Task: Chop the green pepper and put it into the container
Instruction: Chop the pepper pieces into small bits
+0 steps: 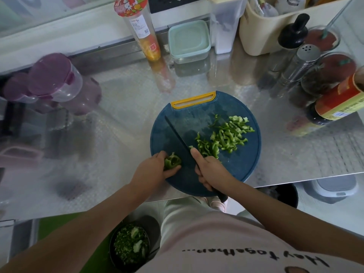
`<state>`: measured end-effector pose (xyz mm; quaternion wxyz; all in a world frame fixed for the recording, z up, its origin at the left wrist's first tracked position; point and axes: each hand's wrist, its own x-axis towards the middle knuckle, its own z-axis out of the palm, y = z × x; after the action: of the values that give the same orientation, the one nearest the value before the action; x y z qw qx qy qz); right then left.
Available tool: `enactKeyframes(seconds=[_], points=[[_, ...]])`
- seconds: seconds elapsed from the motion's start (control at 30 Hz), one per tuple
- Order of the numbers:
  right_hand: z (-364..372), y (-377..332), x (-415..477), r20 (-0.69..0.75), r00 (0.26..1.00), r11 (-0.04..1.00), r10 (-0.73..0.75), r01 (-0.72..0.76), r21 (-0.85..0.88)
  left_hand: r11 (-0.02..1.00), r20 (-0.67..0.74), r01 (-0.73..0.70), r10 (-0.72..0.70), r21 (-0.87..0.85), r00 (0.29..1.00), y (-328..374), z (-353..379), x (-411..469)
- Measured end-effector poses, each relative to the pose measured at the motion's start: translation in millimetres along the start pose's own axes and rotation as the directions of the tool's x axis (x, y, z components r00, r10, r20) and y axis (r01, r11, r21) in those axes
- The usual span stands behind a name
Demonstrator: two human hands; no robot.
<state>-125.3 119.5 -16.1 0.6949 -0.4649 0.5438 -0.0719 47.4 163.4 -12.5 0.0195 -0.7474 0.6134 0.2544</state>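
A round blue cutting board [242,164] with a yellow handle lies on the steel counter. My left hand [151,170] grips a remaining chunk of green pepper [171,161] at the board's near left edge. My right hand [211,171] holds a black knife [178,137] by its handle, index finger along the spine, blade just right of the chunk and pointing away to the left. A pile of cut pepper strips [226,135] lies on the right half of the board. A pale green lidded container [189,41] stands at the back of the counter.
A purple-lidded jar [57,79] stands at the left, a tall tube with a red cap [137,26] at the back. Sauce bottles and shakers [319,75] crowd the right side. Below the counter edge sits a dark bin with green scraps [130,245].
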Motion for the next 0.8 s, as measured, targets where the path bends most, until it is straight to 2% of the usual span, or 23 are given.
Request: enactKeyframes(seconds=[0.07, 0.17, 0.33, 0.47, 0.67, 0.8], points=[[0, 5, -3, 0.032, 0.997, 0.991, -0.073, 0.076, -0.106, 0.999, 0.004, 0.018, -0.018, -0.032, 1.000, 0, 0, 0], [2, 11, -9, 0.063, 0.986, 0.906, -0.155, 0.167, -0.389, 0.998, -0.001, 0.011, -0.011, -0.064, 1.000, 2, -1, 0], [3, 14, -19, 0.126, 0.969, 0.808, -0.212, 0.246, -0.535, 0.996, 0.017, 0.006, -0.004, -0.089, 1.000, 3, -3, 0], [6, 21, -15, 0.118, 0.963, 0.783, -0.242, 0.266, -0.562, 0.994, 0.053, 0.019, -0.014, -0.103, 0.999, 0, -4, 3], [7, 23, -14, 0.128, 0.968, 0.830, -0.218, 0.252, -0.497, 0.989, 0.060, 0.010, -0.001, -0.150, 0.998, 2, -4, 1], [12, 25, -12, 0.110, 0.965, 0.816, -0.239, 0.261, -0.516, 0.986, 0.068, 0.030, -0.019, -0.163, 0.997, 2, -4, 2]])
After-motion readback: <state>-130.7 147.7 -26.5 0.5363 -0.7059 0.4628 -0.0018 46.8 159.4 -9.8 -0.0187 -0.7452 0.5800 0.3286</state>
